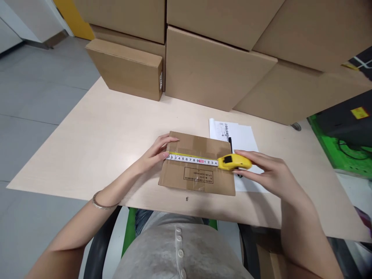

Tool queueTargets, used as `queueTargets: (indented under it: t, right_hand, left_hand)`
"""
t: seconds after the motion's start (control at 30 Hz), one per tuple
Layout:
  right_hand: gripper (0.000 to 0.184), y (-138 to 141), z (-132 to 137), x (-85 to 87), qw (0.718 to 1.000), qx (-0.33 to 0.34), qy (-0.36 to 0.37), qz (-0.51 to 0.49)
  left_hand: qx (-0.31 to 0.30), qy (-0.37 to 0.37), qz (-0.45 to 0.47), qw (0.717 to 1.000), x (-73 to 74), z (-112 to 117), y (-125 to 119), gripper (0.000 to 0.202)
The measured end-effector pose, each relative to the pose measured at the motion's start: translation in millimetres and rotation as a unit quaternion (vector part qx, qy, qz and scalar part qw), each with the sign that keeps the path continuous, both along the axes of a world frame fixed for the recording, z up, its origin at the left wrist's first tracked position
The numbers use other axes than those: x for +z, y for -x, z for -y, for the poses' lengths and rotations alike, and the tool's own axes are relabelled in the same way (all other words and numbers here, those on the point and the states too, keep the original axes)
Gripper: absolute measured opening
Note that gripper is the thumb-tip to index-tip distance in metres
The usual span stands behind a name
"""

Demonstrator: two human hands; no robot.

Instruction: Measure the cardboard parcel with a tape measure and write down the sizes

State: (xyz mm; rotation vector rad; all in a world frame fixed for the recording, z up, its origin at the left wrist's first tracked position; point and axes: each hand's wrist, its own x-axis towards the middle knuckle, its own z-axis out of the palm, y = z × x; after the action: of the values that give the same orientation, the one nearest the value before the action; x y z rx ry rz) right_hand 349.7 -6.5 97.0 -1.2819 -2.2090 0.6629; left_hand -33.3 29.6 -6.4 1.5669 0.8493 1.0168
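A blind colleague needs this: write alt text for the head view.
A yellow tape measure, held in the right hand, extends across a cardboard box on a pale table, the left hand at the tape's end. Larger boxes stand behind.

Desk (116, 128) bright, evenly lit; soft shadow (263, 203) at 4 o'clock. Wide-angle stretch on cartons (314, 35) at 2 o'clock. Box print (200, 175) near 6 o'clock too soft to read.

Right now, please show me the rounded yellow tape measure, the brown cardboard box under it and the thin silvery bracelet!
Rounded yellow tape measure (236, 162): head view, on its case.
Brown cardboard box (199, 175): head view, on its printed top.
Thin silvery bracelet (104, 208): head view, on its near curve.
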Motion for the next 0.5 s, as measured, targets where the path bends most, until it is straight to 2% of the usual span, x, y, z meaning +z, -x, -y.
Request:
queueTargets:
  t: [0.1, 0.2, 0.37, 0.5]
  right_hand:
    - [0.048, -39.6, 7.9, -8.4, 0.998, -0.066, 0.019, -0.014]
    - [0.046, -56.9, 13.9, -15.9, 0.995, -0.085, 0.04, -0.029]
    - [0.048, -51.7, 14.6, -21.9, 0.994, -0.092, 0.047, -0.022]
    - [0.059, -39.4, 10.2, -13.1, 0.991, -0.109, 0.075, 0.02]
  left_hand:
    - [0.002, 0.005, 0.0, 1.0, -0.9, -1.1, 1.2, 0.048]
    - [0.003, 0.0, -0.008, 1.0, -3.5, -2.2, 2.4, 0.05]
    - [0.003, -0.016, -0.009, 1.0, -7.9, -3.9, 3.3, 0.05]
    - [0.007, -0.029, -0.021, 0.999, -8.3, -4.6, 3.6, 0.051]
